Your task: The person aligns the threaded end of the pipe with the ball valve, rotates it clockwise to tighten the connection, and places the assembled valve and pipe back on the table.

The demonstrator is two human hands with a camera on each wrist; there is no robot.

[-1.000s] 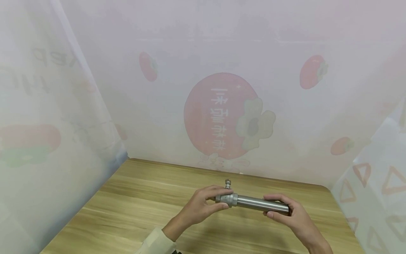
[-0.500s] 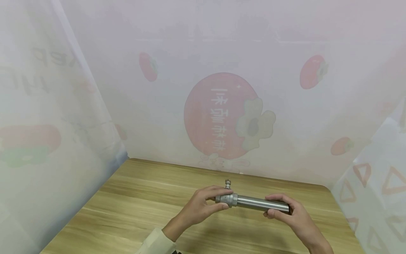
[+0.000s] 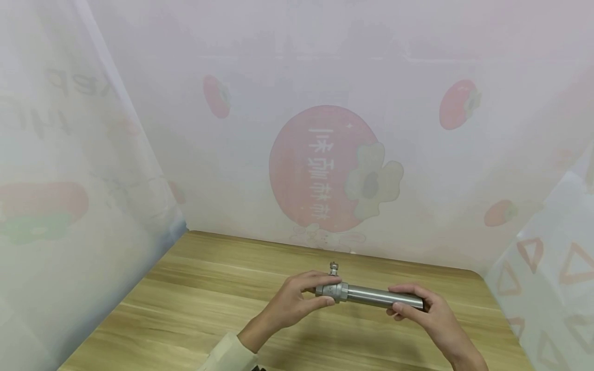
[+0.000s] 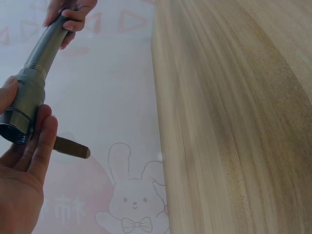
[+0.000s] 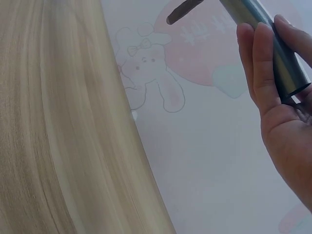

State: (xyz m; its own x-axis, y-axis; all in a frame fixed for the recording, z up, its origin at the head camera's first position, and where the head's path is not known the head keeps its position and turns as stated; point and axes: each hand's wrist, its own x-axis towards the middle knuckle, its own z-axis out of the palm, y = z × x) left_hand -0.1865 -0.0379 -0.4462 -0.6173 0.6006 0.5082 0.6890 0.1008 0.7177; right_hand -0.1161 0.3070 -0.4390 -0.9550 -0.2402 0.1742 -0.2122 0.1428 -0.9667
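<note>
My left hand (image 3: 297, 301) grips a metal ball valve (image 3: 332, 292), thumb on the near side and fingers on the far side. From the valve's right end a smooth steel pipe (image 3: 371, 296) runs to the right, screwed into it; a little thread (image 4: 35, 67) shows at the joint in the left wrist view. My right hand (image 3: 431, 314) holds the pipe near its free end, between thumb and fingers. The valve's lever handle (image 4: 72, 147) sticks out past my left fingers. Facing the left wrist camera is the valve's open threaded end (image 4: 13, 132). Both parts are held above the table.
A wood-grain table (image 3: 209, 288) lies below my hands. Behind it hangs a pale curtain (image 3: 232, 170) with printed persimmons and a rabbit. More printed sheets close off the left side (image 3: 46, 154) and right side (image 3: 557, 247).
My right thumb and fingers have shifted slightly around the pipe's end, the thumb moving a little up and to the right. My left hand and the valve stay in place.
</note>
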